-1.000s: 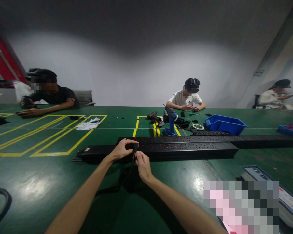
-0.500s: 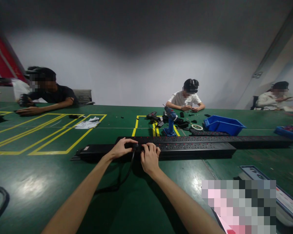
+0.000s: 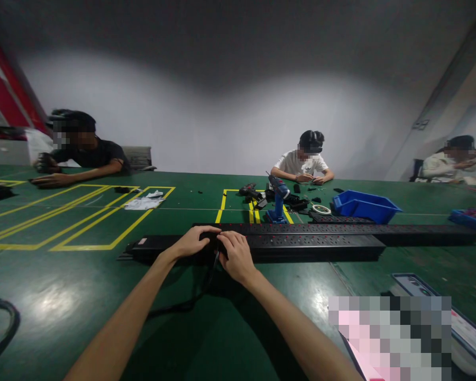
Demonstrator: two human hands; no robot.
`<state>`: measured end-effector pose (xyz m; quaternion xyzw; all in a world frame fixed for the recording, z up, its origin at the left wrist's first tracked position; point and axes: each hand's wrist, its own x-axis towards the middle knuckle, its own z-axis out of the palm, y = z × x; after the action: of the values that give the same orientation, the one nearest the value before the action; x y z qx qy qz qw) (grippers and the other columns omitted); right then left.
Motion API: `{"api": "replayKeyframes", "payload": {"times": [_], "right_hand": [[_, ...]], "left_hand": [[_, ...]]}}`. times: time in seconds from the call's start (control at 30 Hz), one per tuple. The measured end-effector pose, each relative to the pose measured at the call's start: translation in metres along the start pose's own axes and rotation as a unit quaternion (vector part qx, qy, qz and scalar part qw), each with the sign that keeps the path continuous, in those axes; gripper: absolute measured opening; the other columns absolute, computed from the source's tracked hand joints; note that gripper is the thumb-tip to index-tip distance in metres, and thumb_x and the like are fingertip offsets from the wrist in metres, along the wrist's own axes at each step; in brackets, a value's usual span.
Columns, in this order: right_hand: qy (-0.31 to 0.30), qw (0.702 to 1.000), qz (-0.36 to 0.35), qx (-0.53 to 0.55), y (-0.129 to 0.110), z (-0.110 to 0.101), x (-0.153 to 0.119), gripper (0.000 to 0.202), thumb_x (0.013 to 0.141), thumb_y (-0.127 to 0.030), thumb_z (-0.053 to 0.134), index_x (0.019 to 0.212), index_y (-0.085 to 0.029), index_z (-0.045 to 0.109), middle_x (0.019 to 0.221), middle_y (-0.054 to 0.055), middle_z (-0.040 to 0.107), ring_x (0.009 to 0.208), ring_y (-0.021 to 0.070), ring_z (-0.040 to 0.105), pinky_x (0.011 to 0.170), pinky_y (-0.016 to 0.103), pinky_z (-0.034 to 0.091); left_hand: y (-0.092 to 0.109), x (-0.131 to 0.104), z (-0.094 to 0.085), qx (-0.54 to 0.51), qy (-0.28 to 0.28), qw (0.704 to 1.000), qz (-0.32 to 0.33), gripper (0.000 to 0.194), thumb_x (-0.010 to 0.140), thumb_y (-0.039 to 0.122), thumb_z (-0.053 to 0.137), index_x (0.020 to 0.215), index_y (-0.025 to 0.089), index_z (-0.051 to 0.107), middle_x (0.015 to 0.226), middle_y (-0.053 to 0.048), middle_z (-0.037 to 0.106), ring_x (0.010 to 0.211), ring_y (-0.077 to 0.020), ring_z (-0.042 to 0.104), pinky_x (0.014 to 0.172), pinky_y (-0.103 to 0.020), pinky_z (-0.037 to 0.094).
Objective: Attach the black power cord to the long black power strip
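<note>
Two long black power strips lie side by side across the green table; the nearer strip (image 3: 317,247) is under both hands, and the farther strip (image 3: 420,233) reaches further right. My left hand (image 3: 193,241) has its fingers closed round the end of a black cable, at the strip's top face. My right hand (image 3: 235,253) is curled against the same spot from the right, its fingertips touching or nearly touching my left fingers. The black cable (image 3: 212,275) hangs from between the hands and runs left over the table. The cable's plug is hidden by the fingers.
Behind the strips stand a blue drill (image 3: 278,198), black parts, a tape roll (image 3: 321,209) and a blue bin (image 3: 365,205). White papers (image 3: 145,201) lie back left. A grey-rimmed case (image 3: 472,333) is front right, a cable loop (image 3: 11,317) front left. Three people sit across the table.
My right hand has moved left from the strip onto the plug beside my left hand, covering it. The view has shifted slightly.
</note>
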<state>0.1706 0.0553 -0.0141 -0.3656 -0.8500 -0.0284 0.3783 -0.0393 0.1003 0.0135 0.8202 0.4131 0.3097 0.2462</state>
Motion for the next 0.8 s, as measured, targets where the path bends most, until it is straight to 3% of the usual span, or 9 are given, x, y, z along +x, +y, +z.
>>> {"api": "replayKeyframes", "payload": {"times": [0.2, 0.33, 0.47, 0.6, 0.7, 0.8], "right_hand": [[-0.029, 1.0, -0.006, -0.005, 0.003, 0.006, 0.018, 0.032, 0.082, -0.011, 0.056, 0.113, -0.018, 0.061, 0.119, 0.01, 0.061, 0.113, 0.0222, 0.052, 0.098, 0.036, 0.042], [-0.062, 0.998, -0.005, -0.03, 0.003, 0.006, 0.025, 0.03, 0.082, -0.011, 0.057, 0.111, -0.017, 0.061, 0.113, 0.01, 0.063, 0.104, 0.0217, 0.056, 0.093, 0.033, 0.044], [-0.075, 0.995, 0.0, -0.06, -0.002, 0.003, 0.027, 0.026, 0.084, -0.011, 0.055, 0.107, -0.018, 0.063, 0.104, 0.009, 0.064, 0.096, 0.0222, 0.057, 0.089, 0.034, 0.045], [-0.048, 0.997, 0.007, -0.055, -0.006, 0.001, 0.021, 0.026, 0.083, -0.011, 0.054, 0.106, -0.02, 0.063, 0.109, 0.009, 0.061, 0.1, 0.0233, 0.054, 0.089, 0.036, 0.045], [-0.007, 0.999, 0.039, 0.006, -0.003, 0.002, 0.013, 0.034, 0.08, -0.01, 0.054, 0.113, -0.02, 0.058, 0.113, 0.009, 0.058, 0.103, 0.0223, 0.054, 0.089, 0.035, 0.045], [0.022, 0.992, 0.081, 0.092, 0.001, 0.003, 0.005, 0.031, 0.078, -0.011, 0.054, 0.108, -0.019, 0.054, 0.104, 0.006, 0.06, 0.096, 0.0199, 0.057, 0.085, 0.031, 0.047]], "left_hand": [[0.017, -0.001, -0.026, -0.03, 0.104, 0.993, -0.052, 0.037, 0.082, 0.025, 0.043, 0.11, 0.019, 0.067, 0.115, -0.004, 0.069, 0.111, -0.02, 0.061, 0.105, -0.038, 0.042], [0.045, 0.015, -0.022, -0.026, 0.145, 0.988, -0.036, 0.037, 0.089, 0.036, 0.042, 0.111, 0.019, 0.067, 0.117, -0.004, 0.068, 0.112, -0.021, 0.06, 0.102, -0.036, 0.043], [0.056, 0.051, -0.001, 0.044, 0.122, 0.99, -0.055, 0.037, 0.09, 0.039, 0.043, 0.109, 0.02, 0.068, 0.112, -0.005, 0.07, 0.104, -0.0201, 0.062, 0.092, -0.03, 0.046], [0.047, 0.086, 0.024, 0.147, 0.058, 0.973, -0.17, 0.04, 0.093, 0.04, 0.036, 0.103, 0.019, 0.069, 0.104, -0.009, 0.072, 0.096, -0.0206, 0.064, 0.082, -0.028, 0.047], [0.035, 0.096, 0.037, 0.169, 0.043, 0.965, -0.193, 0.042, 0.092, 0.042, 0.036, 0.095, 0.019, 0.07, 0.095, -0.008, 0.073, 0.091, -0.0215, 0.065, 0.079, -0.03, 0.047], [0.025, 0.098, 0.043, 0.19, 0.027, 0.961, -0.198, 0.039, 0.09, 0.046, 0.039, 0.094, 0.022, 0.07, 0.092, -0.007, 0.073, 0.092, -0.0233, 0.065, 0.081, -0.032, 0.047]]}}
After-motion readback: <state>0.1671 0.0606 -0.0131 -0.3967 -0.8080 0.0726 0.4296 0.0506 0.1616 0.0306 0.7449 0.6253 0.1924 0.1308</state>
